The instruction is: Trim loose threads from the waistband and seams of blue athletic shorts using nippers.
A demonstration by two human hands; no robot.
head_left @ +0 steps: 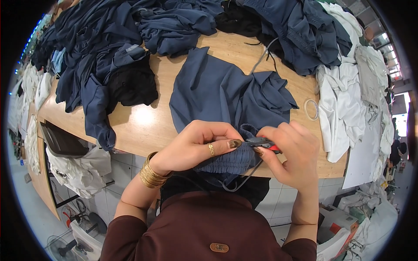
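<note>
Pinching the elastic waistband (226, 162) between thumb and fingers, left hand (196, 142) in the head view likely keeps one spot steady for the cutter. Right hand (292, 150) curled around small dark-bladed snips with red on the handle (261, 142), thumb underneath; tip right at the waistband, probably for close control. Can't tell if blades are apart. Navy garment (213, 89) lies on the wooden counter (143, 130), body spread away from wearer, waistband pulled to the near edge, seemingly to bring it within easy reach. Grey drawstring (236, 190) loops down below the edge. Navy garment pile (96, 48) far left, white garments (342, 108) right; maybe set aside to leave working room. Tape roll (311, 109) beside the whites.
</note>
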